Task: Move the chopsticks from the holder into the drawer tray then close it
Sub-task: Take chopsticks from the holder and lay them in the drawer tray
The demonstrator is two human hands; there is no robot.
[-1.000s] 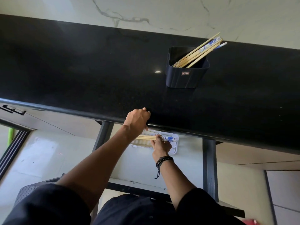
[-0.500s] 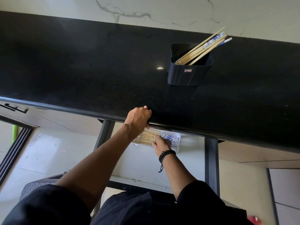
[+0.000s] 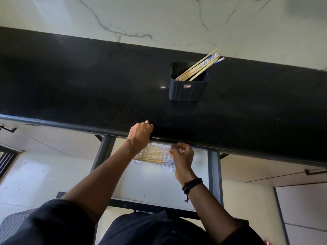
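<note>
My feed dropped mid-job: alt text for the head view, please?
Right hand, fingers curled, hovers over chopsticks lying in the tray of the open drawer under a black counter; left hand grips the counter edge. More chopsticks lean in the dark holder on top.

holder on counter | chopsticks in holder | tray in drawer, below counter edge

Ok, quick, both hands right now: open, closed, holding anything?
Left hand: closed on the counter edge.
Right hand: closed, fingers curled, nothing visibly held.
</note>
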